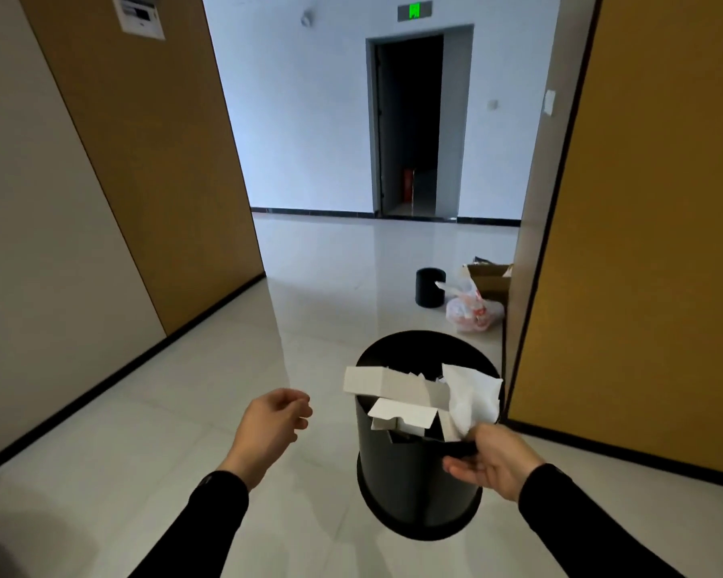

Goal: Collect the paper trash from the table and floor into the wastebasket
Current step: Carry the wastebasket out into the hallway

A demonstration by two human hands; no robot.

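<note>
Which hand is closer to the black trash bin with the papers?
Right. The right hand grips the wastebasket at its near rim; the left hand hangs empty, off to its left.

Dim foreground, glossy glare, bowed edges

I have one view only, from the wide-angle camera on the wearer's head. It faces forward and down along a corridor toward a dark open doorway (410, 123) far off, while the glossy pale tiled floor (143, 452) sits near, lines bowing at the edges.
</note>
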